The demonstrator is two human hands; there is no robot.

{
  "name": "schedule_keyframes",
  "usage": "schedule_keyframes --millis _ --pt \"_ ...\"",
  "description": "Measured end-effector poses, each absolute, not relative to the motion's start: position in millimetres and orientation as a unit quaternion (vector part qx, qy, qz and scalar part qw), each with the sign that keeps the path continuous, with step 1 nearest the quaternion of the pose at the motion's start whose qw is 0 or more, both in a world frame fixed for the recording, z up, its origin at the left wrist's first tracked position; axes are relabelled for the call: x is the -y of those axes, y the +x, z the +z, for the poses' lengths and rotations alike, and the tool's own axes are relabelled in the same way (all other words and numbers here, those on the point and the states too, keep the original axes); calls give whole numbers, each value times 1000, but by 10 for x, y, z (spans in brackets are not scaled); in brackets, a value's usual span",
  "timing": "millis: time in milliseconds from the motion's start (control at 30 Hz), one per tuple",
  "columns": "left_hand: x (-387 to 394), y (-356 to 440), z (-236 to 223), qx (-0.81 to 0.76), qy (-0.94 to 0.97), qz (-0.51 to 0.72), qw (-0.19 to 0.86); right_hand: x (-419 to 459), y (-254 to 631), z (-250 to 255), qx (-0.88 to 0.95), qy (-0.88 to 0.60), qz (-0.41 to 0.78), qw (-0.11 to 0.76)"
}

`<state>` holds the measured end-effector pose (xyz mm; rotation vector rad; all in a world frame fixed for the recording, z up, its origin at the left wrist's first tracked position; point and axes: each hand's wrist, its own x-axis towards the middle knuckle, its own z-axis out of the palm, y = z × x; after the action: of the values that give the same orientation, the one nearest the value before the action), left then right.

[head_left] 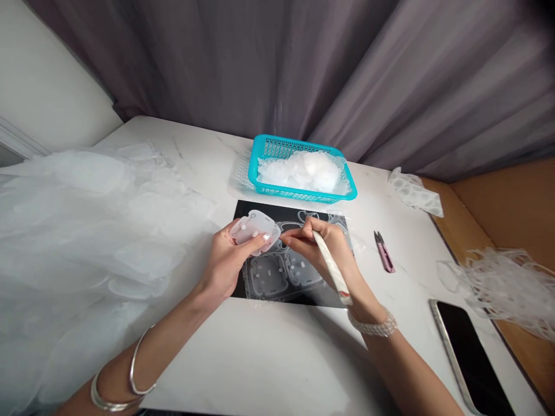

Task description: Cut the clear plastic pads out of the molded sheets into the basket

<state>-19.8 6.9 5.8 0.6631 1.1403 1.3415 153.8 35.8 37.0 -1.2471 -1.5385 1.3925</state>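
Observation:
My left hand [228, 254] is closed on a translucent white plastic piece [255, 228], roughly square with rounded corners, small holes and slots. Its thumb presses on the piece's face. My right hand [323, 245] grips a slim tool with a whitish wrapped handle [332, 268], which runs back over the hand toward the wrist. The tool's tip is hidden. The right fingertips are pinched together at the right edge of the piece. Beneath both hands lies a black mat [299, 297] with a clear sheet of similar shapes [266, 274] on it.
A turquoise basket [303, 193] of translucent pieces stands behind the mat. A large heap of translucent sheets [87, 231] covers the left side. At right lie pink thread snips [384, 251], a phone [472, 358], tangled clear offcuts [511, 289] and a white perforated scrap [416, 192].

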Motion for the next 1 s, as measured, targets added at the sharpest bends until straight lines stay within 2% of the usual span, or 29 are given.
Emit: schedule_keyframes --millis 800,900,1000 --pt "-24 -148 51 -533 342 576 518 -389 1509 350 583 -503 521 369" --pt "19 -131 69 -566 376 561 472 -370 1505 350 593 -503 505 375" --pt "90 -97 95 -594 441 557 378 -346 1496 351 603 -499 494 378"
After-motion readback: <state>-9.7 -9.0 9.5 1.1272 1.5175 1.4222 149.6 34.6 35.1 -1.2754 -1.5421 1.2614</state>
